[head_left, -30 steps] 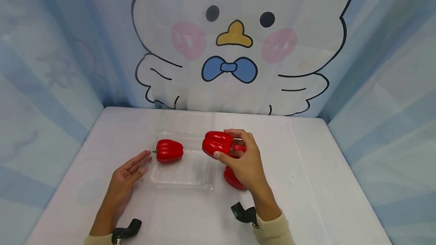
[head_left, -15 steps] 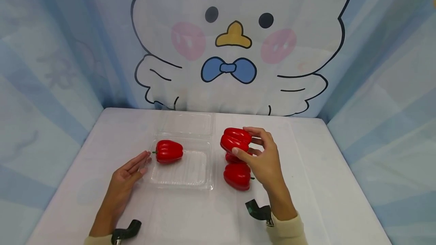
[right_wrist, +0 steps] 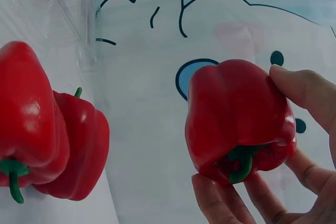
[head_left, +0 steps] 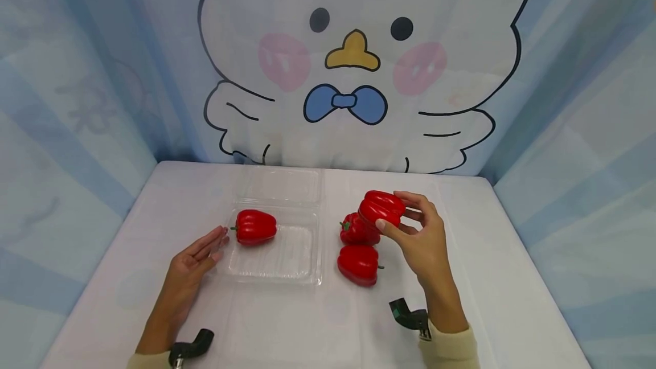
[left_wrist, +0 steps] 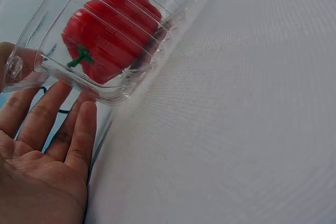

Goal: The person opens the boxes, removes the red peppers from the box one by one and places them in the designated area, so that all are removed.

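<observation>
Right hand (head_left: 422, 238): held one red pepper (head_left: 381, 208) aloft, partly hiding a second pepper (head_left: 355, 231); third pepper (head_left: 357, 265) lay beside that, on white table (head_left: 287, 323). Left hand (head_left: 191, 266): straight-fingered, seemingly touched clear box (head_left: 297, 252); fourth pepper (head_left: 255, 227) lay inside.

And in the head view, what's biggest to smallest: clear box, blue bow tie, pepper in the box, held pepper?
Clear box
Blue bow tie
Pepper in the box and held pepper: too alike to rank

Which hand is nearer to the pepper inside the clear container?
Left. The left hand is at the left rim of the container, beside the pepper; the right hand is well right of both, holding another pepper.
</observation>
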The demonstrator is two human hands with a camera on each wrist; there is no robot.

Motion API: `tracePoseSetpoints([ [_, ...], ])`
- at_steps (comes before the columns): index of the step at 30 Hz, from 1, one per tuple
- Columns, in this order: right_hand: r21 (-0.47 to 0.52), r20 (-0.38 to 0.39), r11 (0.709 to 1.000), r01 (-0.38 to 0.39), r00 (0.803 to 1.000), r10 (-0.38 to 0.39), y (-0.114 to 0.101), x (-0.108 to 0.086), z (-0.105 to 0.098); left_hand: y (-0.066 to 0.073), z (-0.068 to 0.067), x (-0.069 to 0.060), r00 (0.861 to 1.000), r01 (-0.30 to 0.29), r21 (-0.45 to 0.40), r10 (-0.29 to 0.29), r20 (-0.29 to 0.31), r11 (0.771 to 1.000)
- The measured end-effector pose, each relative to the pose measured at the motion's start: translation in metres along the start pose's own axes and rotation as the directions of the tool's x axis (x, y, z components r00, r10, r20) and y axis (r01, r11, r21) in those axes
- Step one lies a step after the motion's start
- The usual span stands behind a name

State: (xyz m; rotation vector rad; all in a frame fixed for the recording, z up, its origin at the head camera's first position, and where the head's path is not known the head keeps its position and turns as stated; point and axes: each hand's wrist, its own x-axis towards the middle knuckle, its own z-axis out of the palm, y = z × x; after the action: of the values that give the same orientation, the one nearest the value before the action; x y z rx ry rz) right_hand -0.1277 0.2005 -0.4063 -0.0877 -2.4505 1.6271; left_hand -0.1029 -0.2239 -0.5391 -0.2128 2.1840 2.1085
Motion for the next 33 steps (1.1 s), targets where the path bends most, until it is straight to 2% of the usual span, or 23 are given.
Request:
tracePoseSetpoints([
  [7,-0.016,-0.036,1.0,-0.009,0.999,0.009,0.011,0.004,-0.014,0.0,-0.001,0.0,1.0,-0.002,0.022,0.002,-0.002,1.0],
  [15,-0.055,-0.079,0.996,-0.073,0.994,0.069,0.025,0.006,-0.03,-0.002,-0.001,0.0,1.0,0.0,0.006,0.0,-0.008,1.0],
  [27,-0.106,-0.175,0.981,-0.163,0.974,0.142,0.047,0.014,-0.055,-0.001,0.004,0.004,1.0,-0.003,0.009,0.003,-0.003,1.0],
  [33,-0.123,-0.165,0.971,-0.203,0.969,0.182,0.061,0.014,-0.059,0.0,0.001,0.001,1.0,0.002,0.027,-0.002,-0.005,1.0],
])
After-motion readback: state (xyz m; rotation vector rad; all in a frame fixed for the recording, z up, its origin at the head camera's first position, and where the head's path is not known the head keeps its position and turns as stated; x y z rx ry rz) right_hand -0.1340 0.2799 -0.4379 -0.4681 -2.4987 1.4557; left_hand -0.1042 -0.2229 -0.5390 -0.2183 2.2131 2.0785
